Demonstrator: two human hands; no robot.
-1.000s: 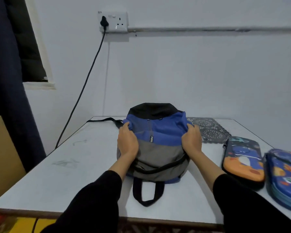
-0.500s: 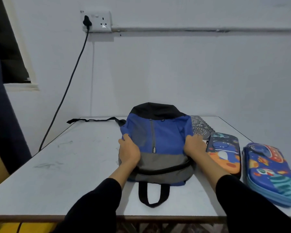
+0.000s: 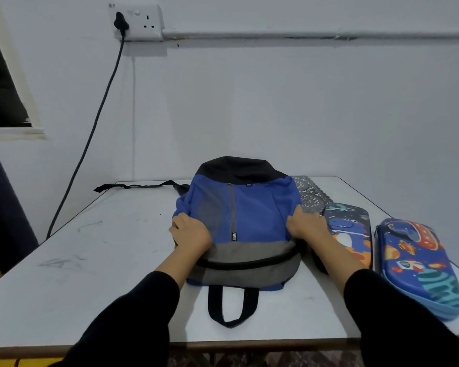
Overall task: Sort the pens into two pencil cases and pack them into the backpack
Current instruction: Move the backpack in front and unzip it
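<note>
Two hands, well apart, both clamped on the backpack (image 3: pixel 252 207). The left hand (image 3: pixel 191 234) has a fistful of the blue cloth at the bag's 9 o'clock edge, and the right hand (image 3: pixel 306 225) grabs the same cloth at 3 o'clock. Black sleeves (image 3: pixel 133 313) run back toward me. The bag lies flat mid-table (image 3: pixel 104 247), black top pointing to 12 and its carry loop (image 3: pixel 232 305) hanging out at 6. At 3 o'clock, just beside the right wrist, sits the dinosaur pencil case (image 3: pixel 351 229), with the rocket pencil case (image 3: pixel 419 268) right next to it, further out; both look closed. A patterned mat (image 3: pixel 309 193) peeks out at 1 o'clock, a loose strap (image 3: pixel 135 185) trails off at 10, and a cable (image 3: pixel 90 133) runs up to the wall socket (image 3: pixel 143 21) at 11.
</note>
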